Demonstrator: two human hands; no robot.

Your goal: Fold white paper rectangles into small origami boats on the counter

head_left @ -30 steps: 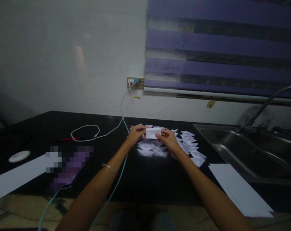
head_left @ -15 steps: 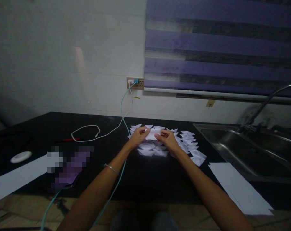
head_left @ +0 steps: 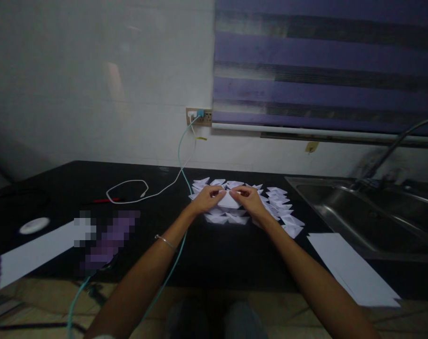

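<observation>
A small folded piece of white paper (head_left: 229, 201) is held between my two hands, its upper corners turned in so that it narrows toward the top. My left hand (head_left: 207, 199) pinches its left side between thumb and fingers. On the right side, my right hand (head_left: 250, 199) grips it the same way, the two thumbs close together. Behind and below the hands, several folded paper boats (head_left: 238, 219) stand in rows on the black countertop (head_left: 157, 188). The hands hide part of these rows.
Flat white paper sheets (head_left: 351, 270) lie at the right, beside the steel sink (head_left: 327, 214) and its faucet (head_left: 387, 157). At the left are a paper strip (head_left: 37, 254), a white round object (head_left: 35, 225), a blurred-out phone (head_left: 110, 242), a red pen (head_left: 106, 201) and charging cables (head_left: 181, 150).
The paper was a flat rectangle before; its upper corners are now folded inward. My hands have come closer together, and the view has shifted slightly.
</observation>
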